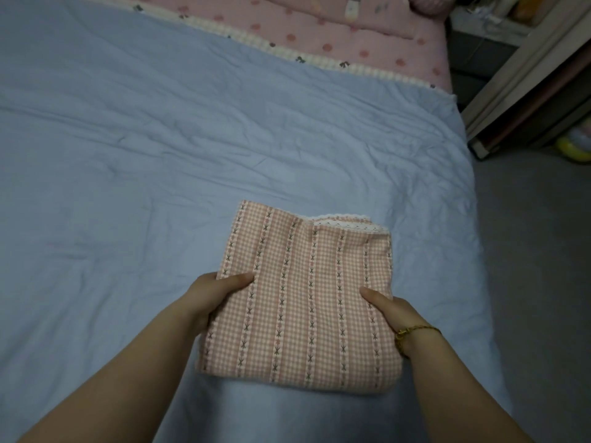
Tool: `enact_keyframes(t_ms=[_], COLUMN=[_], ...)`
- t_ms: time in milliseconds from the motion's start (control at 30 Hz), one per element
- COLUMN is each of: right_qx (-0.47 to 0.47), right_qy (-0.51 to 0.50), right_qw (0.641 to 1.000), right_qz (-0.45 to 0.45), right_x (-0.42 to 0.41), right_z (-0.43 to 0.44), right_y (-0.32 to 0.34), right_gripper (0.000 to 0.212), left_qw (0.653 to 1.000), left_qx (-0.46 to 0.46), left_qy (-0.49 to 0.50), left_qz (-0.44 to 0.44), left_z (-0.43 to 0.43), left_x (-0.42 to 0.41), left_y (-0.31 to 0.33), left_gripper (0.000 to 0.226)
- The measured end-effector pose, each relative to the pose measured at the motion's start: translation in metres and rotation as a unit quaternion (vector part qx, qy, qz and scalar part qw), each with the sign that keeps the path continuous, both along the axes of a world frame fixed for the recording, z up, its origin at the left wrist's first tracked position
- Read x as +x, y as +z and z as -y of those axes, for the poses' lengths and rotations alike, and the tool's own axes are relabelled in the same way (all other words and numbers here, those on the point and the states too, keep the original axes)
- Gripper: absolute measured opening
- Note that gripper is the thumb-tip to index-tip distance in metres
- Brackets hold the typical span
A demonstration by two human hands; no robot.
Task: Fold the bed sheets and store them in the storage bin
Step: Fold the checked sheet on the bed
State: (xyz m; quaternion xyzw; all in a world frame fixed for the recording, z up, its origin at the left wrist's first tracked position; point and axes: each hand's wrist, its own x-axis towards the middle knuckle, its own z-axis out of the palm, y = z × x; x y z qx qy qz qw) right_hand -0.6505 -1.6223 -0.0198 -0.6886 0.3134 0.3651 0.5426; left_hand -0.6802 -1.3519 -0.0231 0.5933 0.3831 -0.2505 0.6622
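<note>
A folded bed sheet, pink gingham with flowered stripes and a white lace edge at its far corner, lies as a thick square on the blue bed cover. My left hand grips its left edge, thumb on top and fingers hidden underneath. My right hand grips the right edge the same way, a gold bracelet on the wrist. No storage bin is in view.
A pink dotted quilt with a cream checked border lies across the head of the bed. To the right of the bed are grey floor, a cabinet frame and a yellow object.
</note>
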Motion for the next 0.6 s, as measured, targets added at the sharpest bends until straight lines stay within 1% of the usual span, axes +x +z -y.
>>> enact_keyframes(t_ms=[67,100,133,200,233,267,300,333,400,433,467,533,567,600], right_qx=[0.040,0.068,0.094,0.135,0.147,0.152,0.151,0.159,0.166,0.167,0.173,0.187,0.194,0.201], right_qy=[-0.003,-0.009,-0.012,-0.013,-0.010,-0.001,0.009,0.022,0.039,0.053,0.073,0.121,0.140,0.157], right_qw=[0.999,0.998,0.995,0.990,0.988,0.987,0.986,0.983,0.977,0.974,0.970,0.958,0.953,0.948], right_qz=[0.003,0.010,0.016,0.025,0.037,0.050,0.064,0.084,0.124,0.141,0.157,0.180,0.184,0.190], right_x=[-0.009,-0.014,-0.020,-0.029,-0.034,-0.037,-0.039,-0.043,-0.048,-0.053,-0.056,-0.068,-0.074,-0.080], right_z=[-0.004,-0.007,-0.011,-0.019,-0.024,-0.028,-0.032,-0.036,-0.044,-0.050,-0.055,-0.064,-0.068,-0.069], right_y=[0.014,0.021,0.030,0.048,0.060,0.070,0.082,0.095,0.116,0.130,0.140,0.156,0.162,0.166], right_gripper=[0.058,0.060,0.068,0.093,0.099,0.099,0.094,0.085,0.060,0.052,0.051,0.066,0.070,0.063], left_qw=[1.000,0.999,0.999,0.998,0.997,0.996,0.995,0.993,0.988,0.984,0.980,0.970,0.965,0.960], left_qx=[-0.017,-0.026,-0.033,-0.040,-0.038,-0.036,-0.031,-0.027,-0.017,-0.008,-0.004,0.010,0.015,0.017], left_qy=[0.019,0.025,0.029,0.036,0.044,0.054,0.067,0.085,0.116,0.134,0.150,0.192,0.208,0.225], left_qz=[0.007,0.013,0.018,0.035,0.047,0.058,0.068,0.081,0.105,0.117,0.127,0.151,0.161,0.166], left_z=[-0.005,-0.009,-0.014,-0.022,-0.027,-0.030,-0.033,-0.036,-0.041,-0.043,-0.043,-0.043,-0.042,-0.039], left_x=[-0.011,-0.017,-0.025,-0.038,-0.046,-0.052,-0.058,-0.067,-0.083,-0.096,-0.106,-0.138,-0.152,-0.168], left_y=[0.016,0.023,0.034,0.056,0.068,0.079,0.089,0.103,0.124,0.135,0.145,0.164,0.170,0.176], left_gripper=[0.023,0.022,0.021,0.017,0.015,0.014,0.014,0.014,0.013,0.013,0.013,0.012,0.012,0.012])
